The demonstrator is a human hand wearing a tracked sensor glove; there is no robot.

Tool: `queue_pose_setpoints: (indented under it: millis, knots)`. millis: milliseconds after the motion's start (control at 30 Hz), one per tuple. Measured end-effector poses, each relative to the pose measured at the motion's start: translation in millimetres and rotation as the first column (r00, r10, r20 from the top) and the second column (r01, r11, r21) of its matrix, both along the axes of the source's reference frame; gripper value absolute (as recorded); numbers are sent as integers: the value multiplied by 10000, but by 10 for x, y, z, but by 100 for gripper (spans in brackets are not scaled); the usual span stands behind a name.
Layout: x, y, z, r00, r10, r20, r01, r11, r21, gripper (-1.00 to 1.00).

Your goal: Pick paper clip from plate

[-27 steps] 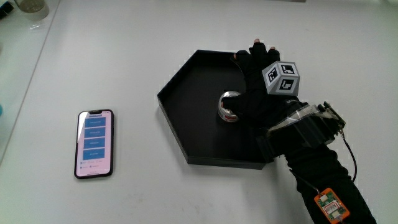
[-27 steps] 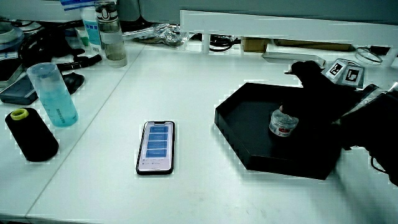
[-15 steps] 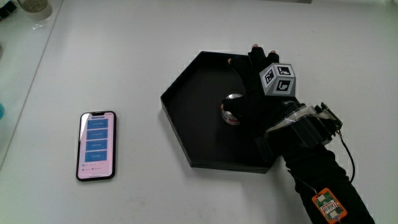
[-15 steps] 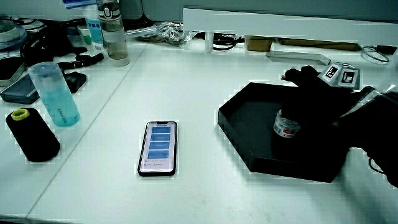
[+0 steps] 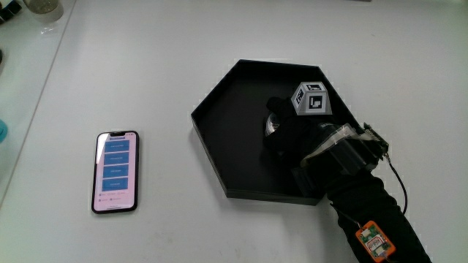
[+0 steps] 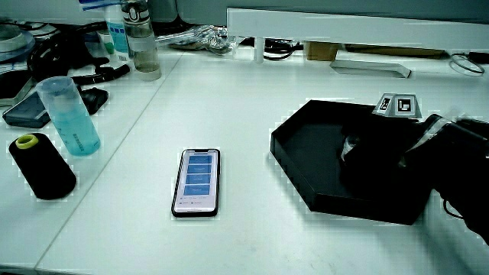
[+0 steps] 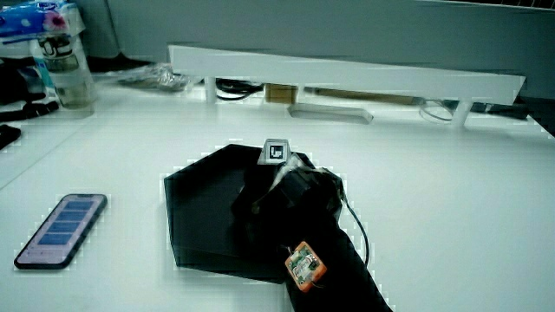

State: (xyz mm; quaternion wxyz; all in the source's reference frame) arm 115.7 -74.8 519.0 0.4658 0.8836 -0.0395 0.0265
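Since the earlier pictures the hand [image 5: 289,135] has drawn back from the rim of the tray that lies farther from the person and has bunched down over the small silvery object [image 5: 271,126] that stood open beside its palm; the fingers that were stretched out flat are now curled in together around that object, though their tips are hidden under the glove. The white table [image 5: 219,44] bears a black hexagonal tray [image 5: 212,157], and the black-sleeved forearm [image 5: 373,219] crosses the tray's rim nearest the person, with the hand resting inside the tray near its middle. In both side views the hand [image 6: 374,156] [image 7: 260,195] sits low within the tray walls [image 6: 306,191] [image 7: 199,256]. A phone [image 5: 116,171] lies face up with its screen lit, well apart from the tray, on the bare table. In a side view a pale blue tumbler [image 6: 67,114] stands upright near the table's edge, with a black spool topped in yellow [image 6: 42,166] just beside it and nearer to the person. The patterned cube [image 5: 311,100] rides on the back of the hand, tilted. Of the silvery object only a small glint shows in the main view, still inside the tray, at the edge of the curled fingers.
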Motion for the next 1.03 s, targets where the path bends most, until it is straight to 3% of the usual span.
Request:
queue_pose_setpoints:
  millis: [67,100,167,200,233,367,467,700,867,1033]
  knots:
    - [-46,2,-21,9995,-225,-211,237,9981,564,58]
    - [-54,-8,-6,9985,-361,-419,381,9981,488,67]
    - [-29,-25,-21,9994,-78,-342,98,9982,594,83]
    - [-28,-19,-30,9999,-128,-10,129,9991,404,92]
    - [-17,-19,-25,9992,-16,-409,46,9973,726,100]
    - [-45,-14,-34,9999,-91,-67,96,9967,807,100]
    - [-59,-8,-5,9996,-203,-208,215,9980,589,100]
    - [-33,-62,-173,9997,-220,-133,234,9923,1215,100]
    - [-12,-135,-365,9997,-225,120,206,9896,1422,100]
    - [130,-192,-438,9998,-129,124,109,9885,1511,100]
